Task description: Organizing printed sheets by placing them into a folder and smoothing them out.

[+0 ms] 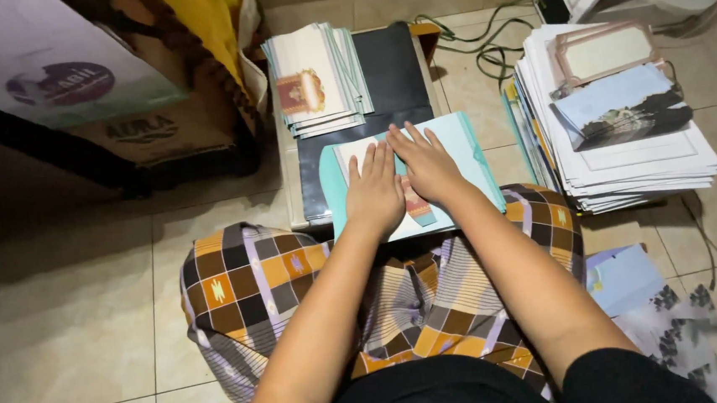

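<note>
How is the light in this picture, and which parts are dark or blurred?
Head view: bright light falls on both hands, left hand and right hand, pressing the teal card; the left side under the cardboard box lies in deep shadow; the paper stack is evenly lit; the edges look slightly soft.

Looking like a room in a home, doubling as a spot for paper work done on the floor. Sitting cross-legged in a checked sarong (247, 293) on pale floor tiles (65, 331). Piling up all around: a stack of cards (316, 78) on a low board (392, 81), a tall stack of paper sheets (625, 158) to the right. Leaning at the left, cardboard boxes (72, 78); trailing across the tiles at the back, green cables (482, 45).
</note>
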